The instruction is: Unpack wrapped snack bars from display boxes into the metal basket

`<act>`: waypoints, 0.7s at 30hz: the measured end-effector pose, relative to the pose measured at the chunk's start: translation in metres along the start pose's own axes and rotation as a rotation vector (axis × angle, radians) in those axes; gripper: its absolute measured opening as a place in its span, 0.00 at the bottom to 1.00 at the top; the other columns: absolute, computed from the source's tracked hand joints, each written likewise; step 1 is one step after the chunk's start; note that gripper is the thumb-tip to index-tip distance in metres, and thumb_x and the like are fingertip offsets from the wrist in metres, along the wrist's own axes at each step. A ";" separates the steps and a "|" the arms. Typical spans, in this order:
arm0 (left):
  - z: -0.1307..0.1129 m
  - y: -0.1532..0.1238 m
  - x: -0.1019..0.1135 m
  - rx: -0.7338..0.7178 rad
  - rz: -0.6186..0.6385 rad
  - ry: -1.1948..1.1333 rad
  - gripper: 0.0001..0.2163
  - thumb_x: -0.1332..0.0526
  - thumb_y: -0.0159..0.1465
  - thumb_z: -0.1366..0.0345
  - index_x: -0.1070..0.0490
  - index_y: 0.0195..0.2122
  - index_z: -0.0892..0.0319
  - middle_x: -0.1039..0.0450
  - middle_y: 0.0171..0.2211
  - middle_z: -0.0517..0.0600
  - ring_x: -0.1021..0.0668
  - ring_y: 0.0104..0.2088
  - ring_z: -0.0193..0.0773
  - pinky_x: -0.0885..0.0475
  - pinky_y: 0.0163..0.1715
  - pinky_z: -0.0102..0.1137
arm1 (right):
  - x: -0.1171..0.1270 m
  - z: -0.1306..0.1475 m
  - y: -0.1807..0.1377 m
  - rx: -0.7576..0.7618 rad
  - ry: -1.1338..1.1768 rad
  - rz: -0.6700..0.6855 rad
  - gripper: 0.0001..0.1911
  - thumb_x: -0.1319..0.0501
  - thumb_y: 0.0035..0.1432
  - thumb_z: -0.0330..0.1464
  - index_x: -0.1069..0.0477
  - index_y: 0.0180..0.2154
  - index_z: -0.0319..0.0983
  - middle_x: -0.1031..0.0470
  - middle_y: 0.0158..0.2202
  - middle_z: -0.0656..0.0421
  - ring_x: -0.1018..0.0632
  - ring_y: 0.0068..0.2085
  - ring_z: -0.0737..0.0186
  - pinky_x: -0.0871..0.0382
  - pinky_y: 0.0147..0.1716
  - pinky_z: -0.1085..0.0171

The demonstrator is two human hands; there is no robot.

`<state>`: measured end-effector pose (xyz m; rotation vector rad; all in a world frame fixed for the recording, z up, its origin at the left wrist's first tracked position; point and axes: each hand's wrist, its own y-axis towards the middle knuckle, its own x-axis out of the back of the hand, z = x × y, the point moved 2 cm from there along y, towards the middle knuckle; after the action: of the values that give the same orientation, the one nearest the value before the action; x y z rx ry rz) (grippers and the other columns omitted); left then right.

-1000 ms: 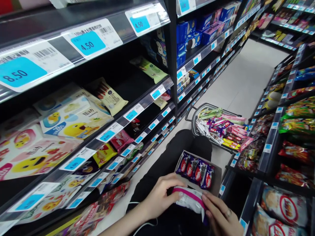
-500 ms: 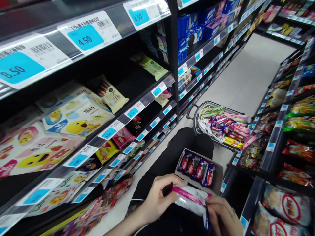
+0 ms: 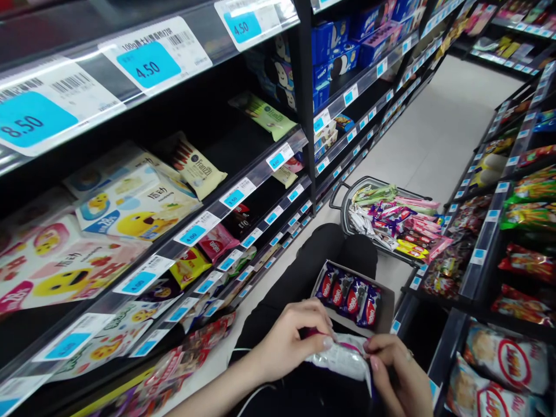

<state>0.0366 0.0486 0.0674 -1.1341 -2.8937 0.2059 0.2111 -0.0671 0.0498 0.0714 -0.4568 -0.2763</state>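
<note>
A silvery-white snack packet with a pink stripe [image 3: 345, 358] is stretched between both hands above my lap. My left hand [image 3: 295, 336] is closed on its left end, with the thumb on top. My right hand [image 3: 393, 368], with a ring on one finger, pinches the right end. Just beyond them a shallow open carton [image 3: 384, 330] rests on my lap, with several purple packets with red labels [image 3: 353, 300] in a row inside. The far side of the held packet is hidden.
A basket [image 3: 345, 217] full of packaged snacks stands on the floor beyond my knees. Shelves with boxes [image 3: 139, 202] and price tags run close along the left. Shelves with bagged snacks [image 3: 510, 353] line the right. A pale floor aisle [image 3: 464, 116] leads away.
My left hand has shifted right over the packet, its thumb now further along the top. My right fingers have moved slightly up, and the packet has turned a little. The carton stays on my lap.
</note>
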 end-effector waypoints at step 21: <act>0.011 0.002 -0.020 0.322 -0.191 -0.216 0.13 0.36 0.55 0.61 0.35 0.19 0.62 0.32 0.23 0.48 0.32 0.26 0.34 0.41 0.28 0.28 | -0.003 -0.011 0.004 -0.192 0.189 -0.001 0.14 0.47 0.66 0.32 0.39 0.26 0.40 0.36 0.29 0.61 0.31 0.28 0.66 0.35 0.27 0.70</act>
<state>0.0517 0.0351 0.0570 -0.8230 -2.9721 0.7984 0.2148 -0.0626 0.0390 -0.0896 -0.2411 -0.3100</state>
